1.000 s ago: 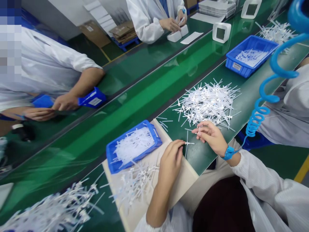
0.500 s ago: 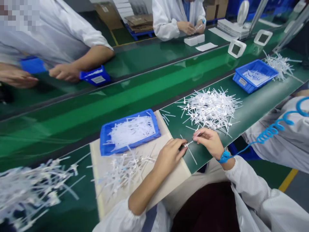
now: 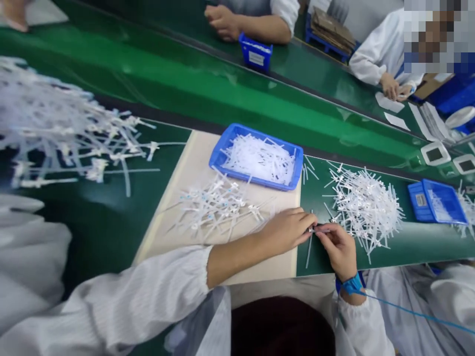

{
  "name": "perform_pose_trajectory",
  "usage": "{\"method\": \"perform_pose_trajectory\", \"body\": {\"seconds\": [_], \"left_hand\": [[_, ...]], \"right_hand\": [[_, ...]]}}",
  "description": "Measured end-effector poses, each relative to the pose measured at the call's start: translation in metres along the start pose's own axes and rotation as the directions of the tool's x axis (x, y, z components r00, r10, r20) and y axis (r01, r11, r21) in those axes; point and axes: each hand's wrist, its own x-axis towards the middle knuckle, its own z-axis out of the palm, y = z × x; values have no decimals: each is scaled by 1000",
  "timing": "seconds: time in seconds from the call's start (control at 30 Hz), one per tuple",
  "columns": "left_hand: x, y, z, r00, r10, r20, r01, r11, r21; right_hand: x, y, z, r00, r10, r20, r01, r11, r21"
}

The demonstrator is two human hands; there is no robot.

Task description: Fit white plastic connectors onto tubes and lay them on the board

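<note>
My left hand (image 3: 289, 230) is closed, its fingertips pinching a small white branched connector with thin clear tubes (image 3: 309, 249) in front of the board's right edge. One tube hangs down toward me over the green surface. My right hand (image 3: 338, 247), a blue strap round its wrist, meets it from the right, thumb and forefinger pinched on a short tube of the same piece. The joint between them is partly hidden by the fingertips. Left of my hands a loose pile of connectors with tubes (image 3: 211, 202) lies on the beige board (image 3: 166, 212).
Behind that pile stands a blue tray (image 3: 256, 183) of short white tubes. A heap of connectors (image 3: 365, 207) lies on the right, a larger one (image 3: 67, 123) on the left. Another blue tray (image 3: 419, 200) is farther right. Co-workers sit across the green conveyor (image 3: 178, 81) and beside me.
The camera view has turned, so the bench appears tilted the other way. My hands have come closer together at the connector, the right hand still pinching the tube.
</note>
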Motion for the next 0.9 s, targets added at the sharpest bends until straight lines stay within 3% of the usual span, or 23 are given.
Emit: {"method": "perform_pose_trajectory", "body": {"seconds": [0.9], "left_hand": [[3, 1, 1, 1000, -4, 6, 4, 998, 63]], "right_hand": [[-1, -7, 2, 997, -73, 21, 76, 983, -166]]}}
